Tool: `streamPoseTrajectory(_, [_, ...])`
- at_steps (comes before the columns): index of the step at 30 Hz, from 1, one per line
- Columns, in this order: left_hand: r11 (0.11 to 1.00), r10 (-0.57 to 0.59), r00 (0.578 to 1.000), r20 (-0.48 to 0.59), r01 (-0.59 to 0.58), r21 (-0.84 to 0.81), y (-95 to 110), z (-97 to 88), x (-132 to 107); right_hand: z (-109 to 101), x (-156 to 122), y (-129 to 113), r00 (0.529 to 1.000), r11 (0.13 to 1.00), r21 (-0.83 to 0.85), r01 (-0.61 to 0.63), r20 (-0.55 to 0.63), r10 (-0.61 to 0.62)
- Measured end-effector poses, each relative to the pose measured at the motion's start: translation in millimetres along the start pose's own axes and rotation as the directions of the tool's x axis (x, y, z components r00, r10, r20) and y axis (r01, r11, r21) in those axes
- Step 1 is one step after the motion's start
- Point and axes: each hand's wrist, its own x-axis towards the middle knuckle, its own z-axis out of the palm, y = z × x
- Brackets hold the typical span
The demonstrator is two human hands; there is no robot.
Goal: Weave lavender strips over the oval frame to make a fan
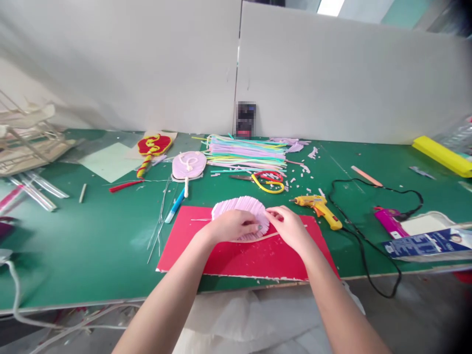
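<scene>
Bare forearms (pixel 177 290) reach in from the near side, above pale cloth (pixel 258 319), to a red board (pixel 236 260) at the edge of the green table (pixel 92 260). On the board's far half lies a lilac oval (pixel 230 204), its long axis running mostly left to right, its ridges roughly near to far; a thin wire (pixel 200 220) points left from beside its left end. The left hand (pixel 232 226) lies across the oval's near side, fingers curled; whether it grips cannot be told. The right hand (pixel 285 223) pinches the oval's right edge between thumb and fingertips, so the oval sits partly beneath the left hand and left of the right one. Beyond, a yellow glue gun (pixel 319 209) lies to the right, then scissors (pixel 265 182), and farther back a bundle of pastel stems (pixel 247 152)
</scene>
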Motion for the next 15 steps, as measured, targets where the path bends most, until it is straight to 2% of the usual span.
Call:
streamPoseTrajectory(6, [0.999,0.03,0.994,-0.103,-0.032,-0.021,-3,6.3,-1,9,20,-4,0.99,0.987,0.134,-0.09,0.121,0.074])
streamPoseTrajectory(10, [0.993,0.076,0.96,-0.268,-0.097,-0.067,-3,8.2,2,10,20,-10,0.971,0.965,0.226,-0.136,0.223,0.085])
streamPoseTrajectory(12, [0.992,0.047,0.901,-0.432,-0.091,-0.084,-3,6.2,4,7,19,-14,0.959,0.938,0.302,-0.172,0.269,0.09])
streamPoseTrajectory(13, [0.992,0.018,0.85,-0.527,-0.079,-0.095,-3,4.5,4,5,18,-15,0.954,0.91,0.36,-0.204,0.281,0.103])
streamPoseTrajectory(15, [0.989,-0.037,0.709,-0.704,-0.073,-0.126,-2,0.3,2,-1,17,-16,0.948,0.822,0.495,-0.28,0.279,0.155])
